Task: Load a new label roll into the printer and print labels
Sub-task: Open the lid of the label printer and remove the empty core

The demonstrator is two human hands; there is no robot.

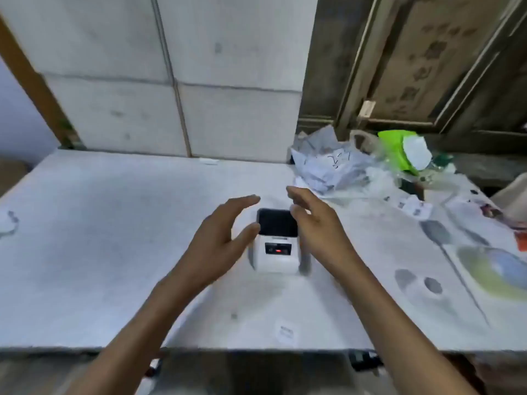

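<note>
Now I bring my left hand (219, 238) and right hand (316, 226), both spread and empty, to the printer (276, 249) at table (114, 238) centre. Its lid looks closed; next I must open it, with the paper pile (328, 166) at two o'clock.

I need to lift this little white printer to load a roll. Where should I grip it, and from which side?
Probably by its two flat white side walls, one hand on each. The printer is a small upright box with a dark lid on top and a lit panel facing you, so keep off both. The left hand and right hand are open either side, well placed to close in.
</note>
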